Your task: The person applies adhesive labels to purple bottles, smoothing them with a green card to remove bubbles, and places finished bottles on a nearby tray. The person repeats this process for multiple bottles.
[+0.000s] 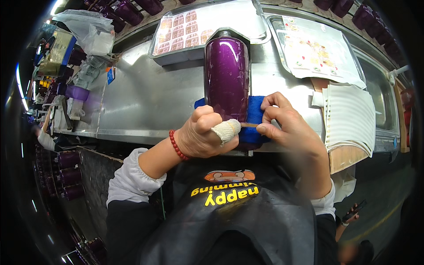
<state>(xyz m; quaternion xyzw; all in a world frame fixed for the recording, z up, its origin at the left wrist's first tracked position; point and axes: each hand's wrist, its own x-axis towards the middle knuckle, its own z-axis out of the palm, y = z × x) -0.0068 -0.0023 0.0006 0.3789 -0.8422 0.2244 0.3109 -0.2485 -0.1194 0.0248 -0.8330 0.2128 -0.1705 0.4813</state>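
Observation:
A glossy purple bottle (227,76) lies before me in a metal cradle (244,33), its neck pointing away. Blue cloth (255,112) covers the near part of the cradle. My left hand (207,134) is curled with fingers closed by the bottle's near end, and one digit wears a cream knitted finger cover (227,131). A thin tan band (249,125), apparently elastic, stretches from this cover to my right hand (281,122). Right thumb and curled fingers pinch the band's other end beside the cloth. What lies under the left palm is hidden.
Trays with printed decal sheets (180,29) and a second decal sheet (308,49) stand at the back. Stacked white curved sheets (349,116) sit at right. Plastic bags (96,33) and more purple bottles (126,12) are around. Another person's hand (351,213) holds a dark device.

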